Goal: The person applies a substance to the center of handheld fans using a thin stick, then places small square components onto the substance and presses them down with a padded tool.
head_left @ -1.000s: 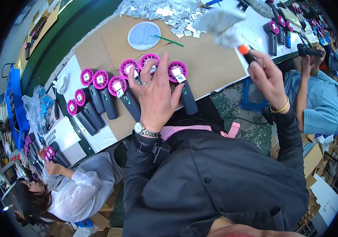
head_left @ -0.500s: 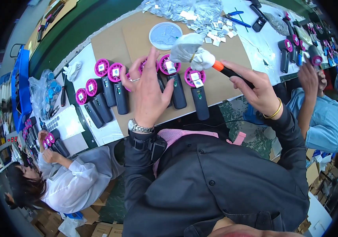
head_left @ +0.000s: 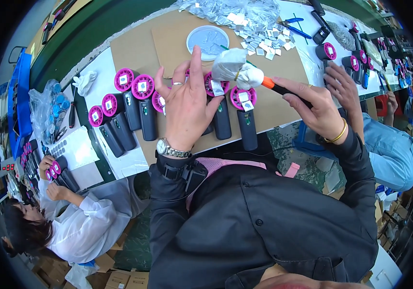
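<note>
My right hand [head_left: 319, 108] is closed round the black-and-orange handle of a hammer [head_left: 250, 74] whose head is wrapped in white material tied with a band. The wrapped head hangs over the row of handheld fans, above a black fan with a pink round head [head_left: 248, 130]. My left hand [head_left: 187, 103] has its fingers spread over the fans in the middle and partly hides them; whether it presses on one I cannot tell. Another fan [head_left: 222, 120] stands by its thumb, with a white square on its head. More pink-headed fans [head_left: 142, 86] lie to the left.
Beyond the fans are a round white dish [head_left: 207, 41], a pile of small square pieces [head_left: 266, 41] and blue-handled pliers [head_left: 297, 28]. A clear bag with blue parts [head_left: 52, 111] lies at left. One co-worker [head_left: 81, 221] sits at left; another's hand [head_left: 344, 89] reaches in at right.
The wrapped hammer head has shifted slightly right and down. My left hand has stayed over the fans. At right, the co-worker's hand has moved closer, and the fan it held now rests on the table.
</note>
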